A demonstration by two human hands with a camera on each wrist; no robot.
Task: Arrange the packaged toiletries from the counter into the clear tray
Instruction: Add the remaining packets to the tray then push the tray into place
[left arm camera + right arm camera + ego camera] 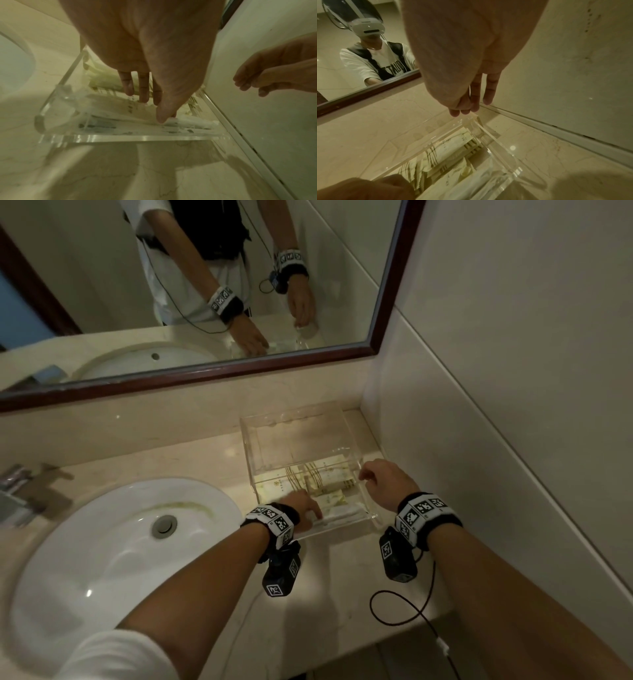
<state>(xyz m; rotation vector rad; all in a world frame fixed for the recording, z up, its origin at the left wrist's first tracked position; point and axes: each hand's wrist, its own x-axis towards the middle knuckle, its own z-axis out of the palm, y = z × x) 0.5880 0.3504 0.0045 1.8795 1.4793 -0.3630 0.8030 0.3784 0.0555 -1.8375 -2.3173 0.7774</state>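
A clear tray (291, 414) stands on the beige counter, right of the sink. Several cream packets with dark stripes (329, 474) lie in its near half. My left hand (301, 505) reaches into the tray's front. In the left wrist view its thumb (161, 116) and index fingertip pinch a long white packet (188, 121) that lies along the tray's front wall (137, 138), with the other fingers straight. My right hand (380, 477) hovers over the tray's right rim (489, 136), fingers loose, holding nothing. The striped packets (447, 151) show through the wall.
A white sink (120, 549) with a faucet (20, 491) fills the left side. A framed mirror (205, 378) runs along the back. A tiled wall (513, 405) closes the right side just beyond the tray. A black cable (411, 607) hangs off the counter's front edge.
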